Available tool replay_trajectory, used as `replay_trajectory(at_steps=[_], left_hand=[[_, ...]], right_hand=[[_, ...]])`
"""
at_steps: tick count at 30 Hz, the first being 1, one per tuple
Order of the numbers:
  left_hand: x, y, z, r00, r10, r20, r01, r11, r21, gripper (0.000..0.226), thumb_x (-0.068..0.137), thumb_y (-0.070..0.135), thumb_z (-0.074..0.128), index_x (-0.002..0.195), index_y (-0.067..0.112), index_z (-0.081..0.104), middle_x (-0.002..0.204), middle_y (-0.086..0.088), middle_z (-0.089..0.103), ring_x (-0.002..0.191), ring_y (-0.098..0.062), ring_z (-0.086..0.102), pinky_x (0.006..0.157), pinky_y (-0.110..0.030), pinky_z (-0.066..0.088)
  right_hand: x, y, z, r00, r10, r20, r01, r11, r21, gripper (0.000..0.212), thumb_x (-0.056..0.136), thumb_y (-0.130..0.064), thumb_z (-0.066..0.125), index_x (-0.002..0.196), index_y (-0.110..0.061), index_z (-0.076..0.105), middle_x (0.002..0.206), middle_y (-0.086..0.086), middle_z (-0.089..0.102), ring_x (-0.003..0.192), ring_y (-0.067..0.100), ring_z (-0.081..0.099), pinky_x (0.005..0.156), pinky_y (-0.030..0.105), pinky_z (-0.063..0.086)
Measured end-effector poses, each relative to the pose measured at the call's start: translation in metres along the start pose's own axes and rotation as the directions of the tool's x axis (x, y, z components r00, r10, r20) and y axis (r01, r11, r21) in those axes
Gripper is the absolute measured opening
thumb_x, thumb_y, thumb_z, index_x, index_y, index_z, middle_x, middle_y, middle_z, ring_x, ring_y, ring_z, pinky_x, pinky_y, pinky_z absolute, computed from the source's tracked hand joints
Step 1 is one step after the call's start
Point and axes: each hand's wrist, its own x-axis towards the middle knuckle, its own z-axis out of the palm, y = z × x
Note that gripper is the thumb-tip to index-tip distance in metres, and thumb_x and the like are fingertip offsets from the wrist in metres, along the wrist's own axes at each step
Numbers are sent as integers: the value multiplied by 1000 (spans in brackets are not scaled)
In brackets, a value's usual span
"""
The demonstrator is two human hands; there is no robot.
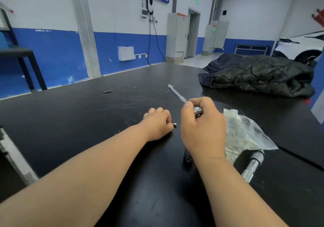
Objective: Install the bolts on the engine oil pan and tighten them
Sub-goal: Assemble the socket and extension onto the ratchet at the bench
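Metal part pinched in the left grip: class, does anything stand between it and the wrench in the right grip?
Nothing visible does. The left grip pinches the metal part just left of the right grip, which holds the wrench. Only bare table shows in the narrow gap between them. The oil pan is out of view.

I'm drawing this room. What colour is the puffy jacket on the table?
The jacket is black and slightly shiny, with quilted stitching. The head view shows it best.
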Motion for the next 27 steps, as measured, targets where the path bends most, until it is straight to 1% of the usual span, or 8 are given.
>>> replay_trajectory(at_steps=[5, 11, 14, 16, 18, 20, 22, 27], left_hand=[[-41, 3, -5, 998, 12, -62, -17, 997, -74, 28, 90, 53, 49, 76, 30, 44, 92, 6, 47, 94, -18, 36, 81, -34, 36], [-59, 6, -10, 997, 22, -76, -33, 990, -139, 32, 85, 49, 55, 65, 28, 41, 83, 9, 56, 84, -20, 56, 71, -32, 46], [-69, 6, -14, 980, 84, -180, -117, 976, -181, 23, 83, 51, 61, 85, 29, 54, 94, 9, 52, 101, -19, 50, 84, -32, 43], [-79, 3, -11, 964, 0, -266, -9, 999, -34, 57, 77, 69, 52, 121, 32, 49, 121, 5, 47, 119, -22, 36, 99, -36, 32], [-92, -1, -7, 963, -200, -179, 207, 978, 22, 100, 61, 89, 35, 144, 35, 20, 147, 0, 25, 138, -29, 14, 109, -46, 17], [-99, -1, -6, 941, -338, 18, 338, 941, 17, 124, 46, 97, 26, 149, 36, -5, 158, -1, 5, 144, -35, -1, 112, -54, 5], [-94, 4, -8, 915, -378, 141, 376, 926, 42, 130, 42, 99, 25, 149, 35, -14, 161, -4, -1, 145, -39, -6, 112, -58, 0], [-61, 19, -7, 922, -364, 129, 362, 931, 40, 120, 62, 92, 32, 150, 26, -14, 160, -8, -10, 146, -34, -12, 115, -54, -2]], right_hand=[[13, 3, -9, 985, 99, -142, -89, 993, 78, 15, 86, -28, 52, 72, -27, 54, 53, -13, 53, 60, -5, 52, 53, 8, 35], [15, 4, -16, 971, 161, -178, -138, 981, 137, 16, 87, -25, 51, 71, -24, 54, 53, -13, 49, 52, -7, 48, 48, 7, 34], [13, 2, -14, 981, 138, -136, -119, 983, 139, 16, 88, -23, 52, 72, -24, 54, 48, -14, 51, 51, -5, 50, 48, 7, 35], [11, 2, -13, 986, 119, -113, -104, 986, 128, 17, 88, -23, 52, 71, -25, 54, 48, -19, 54, 51, -4, 50, 49, 7, 36], [11, 1, -13, 988, 112, -110, -97, 987, 131, 18, 88, -22, 51, 70, -26, 53, 51, -27, 54, 50, -5, 50, 48, 6, 36], [11, 1, -13, 985, 121, -122, -103, 984, 142, 19, 88, -21, 52, 70, -26, 52, 51, -29, 53, 49, -7, 49, 47, 5, 35], [12, 0, -13, 984, 129, -122, -110, 983, 148, 18, 88, -21, 52, 70, -26, 53, 50, -28, 53, 48, -6, 49, 46, 6, 35], [11, 2, -13, 988, 129, -87, -116, 983, 144, 16, 87, -25, 51, 71, -27, 54, 52, -28, 54, 51, -4, 50, 50, 7, 37]])
